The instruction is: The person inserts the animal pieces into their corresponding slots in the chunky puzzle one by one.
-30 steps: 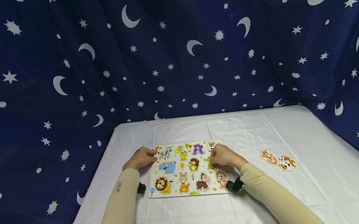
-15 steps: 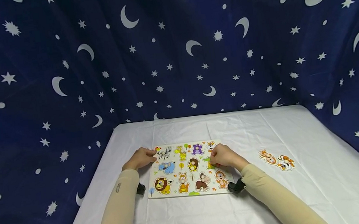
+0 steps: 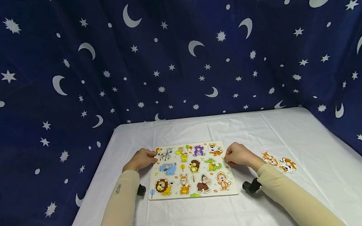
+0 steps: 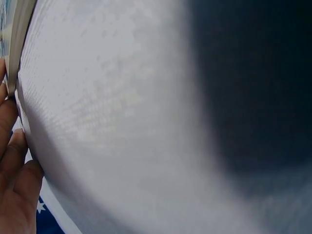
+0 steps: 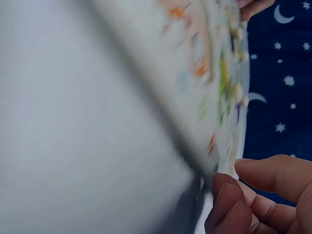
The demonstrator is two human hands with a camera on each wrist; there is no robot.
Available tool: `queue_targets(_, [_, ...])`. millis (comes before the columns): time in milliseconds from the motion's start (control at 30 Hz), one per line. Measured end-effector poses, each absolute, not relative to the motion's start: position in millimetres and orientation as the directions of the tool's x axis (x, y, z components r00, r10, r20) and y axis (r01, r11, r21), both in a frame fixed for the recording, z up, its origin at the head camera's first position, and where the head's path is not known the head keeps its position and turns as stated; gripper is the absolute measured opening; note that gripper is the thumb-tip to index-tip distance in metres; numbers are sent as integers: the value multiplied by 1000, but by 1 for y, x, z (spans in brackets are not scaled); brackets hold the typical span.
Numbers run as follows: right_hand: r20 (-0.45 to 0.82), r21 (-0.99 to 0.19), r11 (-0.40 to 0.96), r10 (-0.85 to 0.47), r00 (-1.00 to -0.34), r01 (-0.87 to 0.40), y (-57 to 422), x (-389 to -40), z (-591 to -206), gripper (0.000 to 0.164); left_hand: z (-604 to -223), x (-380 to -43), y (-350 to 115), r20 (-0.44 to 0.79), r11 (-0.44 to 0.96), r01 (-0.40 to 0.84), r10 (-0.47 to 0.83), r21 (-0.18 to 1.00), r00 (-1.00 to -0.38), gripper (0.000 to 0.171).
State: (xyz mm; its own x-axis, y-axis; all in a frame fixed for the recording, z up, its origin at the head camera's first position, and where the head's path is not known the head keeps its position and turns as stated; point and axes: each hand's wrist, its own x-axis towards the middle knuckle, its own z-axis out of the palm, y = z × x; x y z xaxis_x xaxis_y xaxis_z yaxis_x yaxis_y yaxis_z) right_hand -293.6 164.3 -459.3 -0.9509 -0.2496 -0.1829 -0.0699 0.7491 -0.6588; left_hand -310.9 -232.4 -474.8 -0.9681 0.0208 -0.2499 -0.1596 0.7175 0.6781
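Note:
A wooden animal puzzle board (image 3: 174, 180) lies flat on the table. My left hand (image 3: 141, 159) touches its left edge with extended fingers; the left wrist view shows those fingers (image 4: 17, 146) beside the edge. Just off the board's right edge is my right hand (image 3: 240, 154), loosely bent and holding nothing. In the right wrist view its thumb (image 5: 273, 175) stands apart from the curled fingers. The green crocodile piece (image 3: 213, 165) sits in the board, nearest this hand. Two loose pieces, a monkey (image 3: 269, 159) and a tiger (image 3: 287, 165), lie right of my right hand.
Several other animal pictures fill the board, including a tiger (image 3: 215, 149) at its top right corner and a monkey (image 3: 223, 181) at its bottom right. A white cloth (image 3: 205, 221) covers the table. A dark blue starry curtain (image 3: 175, 54) hangs behind it.
My right hand has let go of the crocodile piece and moved right, to the board's edge. The crocodile now shows fully. My left hand stays where it was.

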Motion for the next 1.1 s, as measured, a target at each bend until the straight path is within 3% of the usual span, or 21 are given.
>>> queue_targets(600, [-214, -658, 752, -146, -966, 32, 246, -271, -461, 18, -475, -311, -231, -241, 735, -146, 24, 662, -970, 42])
queue_targets(1100, [-162, -510, 832, -340, -926, -216, 326, -262, -445, 11, -477, -311, -231, -247, 735, -150, 24, 661, -969, 43])
